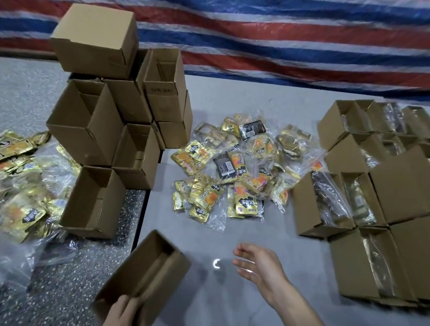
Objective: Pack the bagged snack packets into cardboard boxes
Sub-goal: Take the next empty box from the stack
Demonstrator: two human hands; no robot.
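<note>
Backdrop: striped tarp [271, 25], blue, red and white bands, ran across the whole top of the frame.

Grey table [223, 305] filled centre and right. Speckled floor [83, 281] showed at lower left, past the table's left edge.

Right side of frame: block of filled boxes [385, 202], set side by side and touching, tops open, clear bags with gold packets visible inside several.

Upper left: stack of empty boxes [96, 117], piled unevenly, most lying on their sides with openings toward the camera; the top box closed-side out and tilted.

Far left: loose heap of packets [14, 178], gold, in clear plastic, partly blurred.

Centre of frame: pile of bagged snack packets [234, 169] lay on the table between the empty stack and the filled block. Mostly gold with orange print, a few dark ones.

Lower centre-left: single open box [146, 265], tilted, opening up and toward the right, empty as far as could be seen.

Left hand [124, 315] at the bottom edge gripped that box at its near end.

Right hand [257, 266], lower centre, was released: fingers extended and spread, holding nothing, above bare table just right of the box. Fingertips motion-blurred.
</note>
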